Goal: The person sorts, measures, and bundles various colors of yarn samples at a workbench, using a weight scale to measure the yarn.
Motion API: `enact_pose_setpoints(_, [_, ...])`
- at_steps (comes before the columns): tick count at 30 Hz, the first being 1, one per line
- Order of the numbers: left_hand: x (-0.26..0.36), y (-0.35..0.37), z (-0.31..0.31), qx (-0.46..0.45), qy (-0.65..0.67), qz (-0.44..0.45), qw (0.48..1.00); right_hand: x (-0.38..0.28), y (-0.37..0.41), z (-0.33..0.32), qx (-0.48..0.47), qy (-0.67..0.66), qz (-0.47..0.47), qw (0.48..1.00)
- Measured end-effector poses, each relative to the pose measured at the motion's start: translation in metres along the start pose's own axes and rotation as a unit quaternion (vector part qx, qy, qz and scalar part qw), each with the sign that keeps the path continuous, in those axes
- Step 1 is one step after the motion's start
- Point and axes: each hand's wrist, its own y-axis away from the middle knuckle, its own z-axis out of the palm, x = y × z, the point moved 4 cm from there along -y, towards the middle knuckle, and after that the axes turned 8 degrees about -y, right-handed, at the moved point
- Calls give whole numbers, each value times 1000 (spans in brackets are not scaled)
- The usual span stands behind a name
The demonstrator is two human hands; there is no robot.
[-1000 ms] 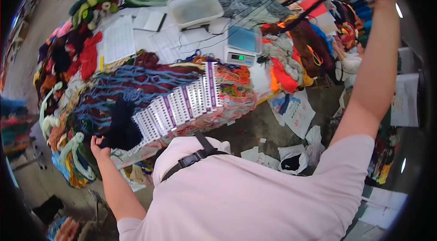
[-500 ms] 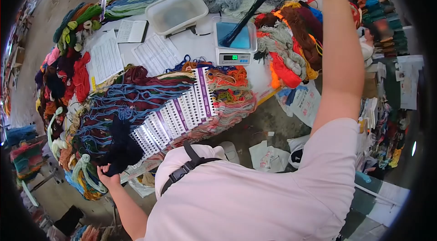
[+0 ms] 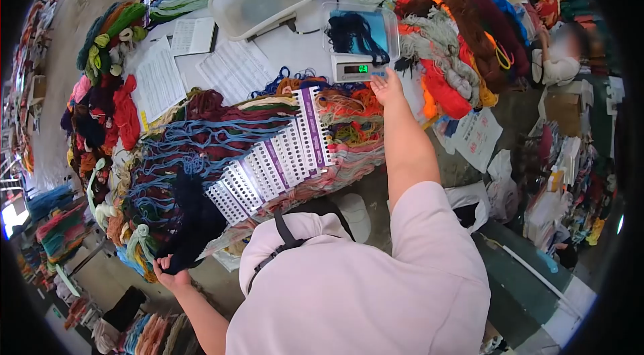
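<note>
My left hand (image 3: pixel 173 274) is closed on one end of a dark navy skein of yarn (image 3: pixel 194 217), which lies across the striped yarn bundles at the table's near left. Fingers apart, my right hand (image 3: pixel 387 88) is at the front right corner of the digital scale (image 3: pixel 350 71), with nothing in it. A smaller bunch of dark yarn (image 3: pixel 355 33) lies loosely coiled on the scale's blue pan, and the green display is lit. Between my hands stretch purple-and-white punched cards (image 3: pixel 272 160) with many yarn strands (image 3: pixel 221 134) hanging from them.
Behind the papers (image 3: pixel 157 83) and an open notebook (image 3: pixel 193 36) stands a translucent plastic tub (image 3: pixel 261 0). Heaps of coloured yarn (image 3: pixel 446 53) border the table. Another person (image 3: pixel 560 56) is at the far right. A white plastic bag (image 3: pixel 500 184) is on the right.
My right hand has come down from high above the scale and let go of the dark yarn, now on the pan. The display reading has changed. My left hand still holds the navy skein.
</note>
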Motion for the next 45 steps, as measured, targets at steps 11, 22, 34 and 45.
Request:
enact_pose_setpoints(11, [-9, 33, 104, -156, -34, -19, 987, -10, -8, -15, -21, 143, -132, 981])
enact_pose_setpoints(22, [-14, 31, 92, -163, -41, -30, 985, -14, -25, 7, 14, 197, -151, 969])
enact_pose_setpoints(34, [-36, 63, 135, -286, 51, -50, 956, -14, -28, 16, 42, 174, -229, 957])
enact_pose_setpoints(45, [-124, 118, 221, -555, -43, -199, 807, 176, 448, 122, -558, 558, -272, 551])
